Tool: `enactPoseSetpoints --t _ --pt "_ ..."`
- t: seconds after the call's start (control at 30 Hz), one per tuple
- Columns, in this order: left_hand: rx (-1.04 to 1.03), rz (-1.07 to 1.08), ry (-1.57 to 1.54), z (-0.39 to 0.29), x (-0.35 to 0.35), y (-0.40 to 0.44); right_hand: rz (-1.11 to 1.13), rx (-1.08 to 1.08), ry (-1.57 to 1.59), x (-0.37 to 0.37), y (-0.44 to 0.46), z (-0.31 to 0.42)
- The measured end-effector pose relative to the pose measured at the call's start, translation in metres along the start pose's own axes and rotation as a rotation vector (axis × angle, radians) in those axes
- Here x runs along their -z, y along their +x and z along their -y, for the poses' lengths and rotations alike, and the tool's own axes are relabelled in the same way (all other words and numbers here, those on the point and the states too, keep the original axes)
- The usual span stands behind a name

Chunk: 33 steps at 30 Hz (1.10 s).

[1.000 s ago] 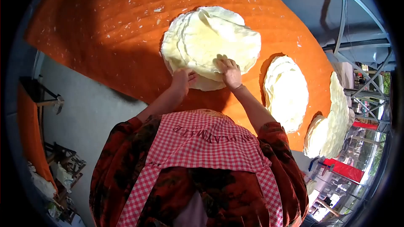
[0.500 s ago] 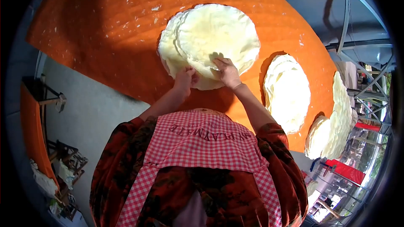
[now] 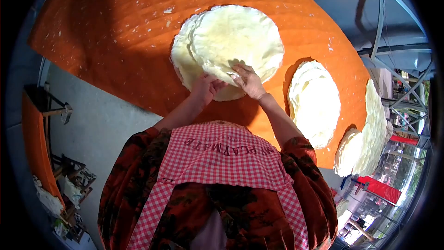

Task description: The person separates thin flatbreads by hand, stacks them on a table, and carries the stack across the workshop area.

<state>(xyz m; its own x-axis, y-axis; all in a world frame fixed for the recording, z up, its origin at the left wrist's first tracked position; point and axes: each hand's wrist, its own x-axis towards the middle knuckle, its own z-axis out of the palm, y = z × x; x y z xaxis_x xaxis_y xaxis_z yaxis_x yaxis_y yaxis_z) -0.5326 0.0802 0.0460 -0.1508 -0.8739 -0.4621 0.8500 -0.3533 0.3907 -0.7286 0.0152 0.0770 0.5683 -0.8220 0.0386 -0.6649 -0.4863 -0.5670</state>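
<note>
Two overlapping piles of thin, pale, round flatbread lie in front of me, and the top flatbread (image 3: 238,34) sits shifted to the right over the lower flatbread (image 3: 182,60). My left hand (image 3: 206,88) is at the near edge of the top sheet, its fingertips at the slightly raised rim. Close beside it, my right hand (image 3: 248,82) grips the same edge, with fingers on the upper face and the thumb by the rim. The underside of the sheet and some fingertips are hidden.
An orange cloth (image 3: 125,60) with scattered pale crumbs covers the table. To the right stands another flatbread stack (image 3: 314,104), with a smaller stack (image 3: 349,153) and a long row of sheets (image 3: 373,129) beyond. Metal frame bars (image 3: 379,18) rise at far right.
My left fingers have stretched out to the right along the near edge, closer to my right hand. That edge looks a little more lifted. The pile appears shifted slightly left.
</note>
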Motion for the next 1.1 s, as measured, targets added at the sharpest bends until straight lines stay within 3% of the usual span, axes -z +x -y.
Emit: enactPoseSetpoints --t 0.13,0.27,0.4,0.5,0.6,0.7,0.83,0.93,1.0,1.1 --pt "-0.065 -0.079 0.110 0.003 -0.005 0.008 -0.034 -0.061 0.040 -0.009 0.004 -0.006" --pt "-0.123 -0.206 0.144 0.012 -0.004 0.016 -0.129 0.071 -0.275 -0.022 0.000 0.012" --pt "-0.172 -0.392 0.249 0.026 0.004 0.029 -0.115 0.020 -0.201 -0.028 0.000 0.005" --pt "-0.043 -0.374 0.197 0.025 0.006 0.034 -0.105 0.010 -0.133 -0.029 0.004 0.005" --pt "-0.055 -0.301 0.173 0.022 0.003 0.030 0.037 -0.036 -0.344 -0.027 0.007 0.024" --pt "-0.065 -0.425 0.264 0.009 -0.018 0.017 -0.109 0.110 -0.403 -0.033 0.001 0.020" --pt "-0.075 -0.350 0.272 0.028 0.013 0.036 -0.101 -0.033 -0.290 -0.032 0.005 0.022" --pt "-0.099 -0.372 0.315 0.030 0.014 0.040 -0.046 0.174 -0.207 -0.029 0.018 -0.013" --pt "-0.055 -0.486 0.287 0.019 -0.009 0.026 0.084 0.102 -0.156 0.009 0.060 -0.043" --pt "-0.009 -0.460 0.275 0.024 -0.001 0.032 0.182 0.009 -0.202 0.123 0.163 -0.098"
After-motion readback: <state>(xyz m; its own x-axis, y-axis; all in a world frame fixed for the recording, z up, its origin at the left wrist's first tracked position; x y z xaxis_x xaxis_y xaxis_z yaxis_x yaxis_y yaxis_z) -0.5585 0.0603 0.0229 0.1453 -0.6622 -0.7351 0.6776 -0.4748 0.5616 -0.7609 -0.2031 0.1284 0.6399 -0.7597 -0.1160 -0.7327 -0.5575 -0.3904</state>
